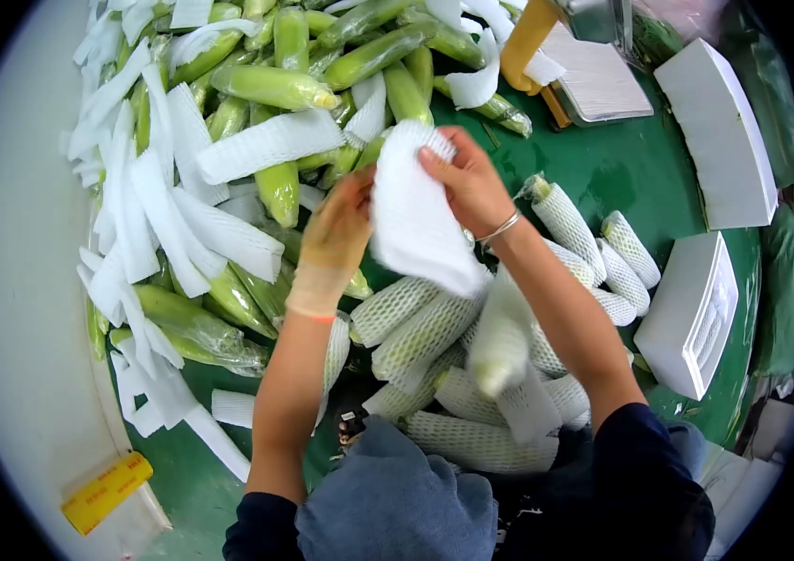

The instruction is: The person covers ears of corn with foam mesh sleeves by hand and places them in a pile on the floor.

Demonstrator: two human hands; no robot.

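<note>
Both hands are raised over the green table with a white foam net sleeve (415, 206) between them, flattened and hanging down. My right hand (470, 182) pinches its upper right edge, thumb on the front. My left hand (336, 220), in a thin translucent glove, has its fingers closed at the sleeve's left edge; the fingertips are partly hidden. Below lie several green ears of corn (415, 341) in white foam net sleeves. Among them one film-wrapped ear (500, 351) looks smeared. A heap of film-wrapped corn ears (275, 86) lies beyond, to the left.
Loose foam sleeves (158, 220) cover the heap's left side. A scale with a metal plate (595, 79) stands at the back right. White foam boxes (719, 140) line the right side of the green table (593, 154). A yellow roll (107, 493) lies at front left.
</note>
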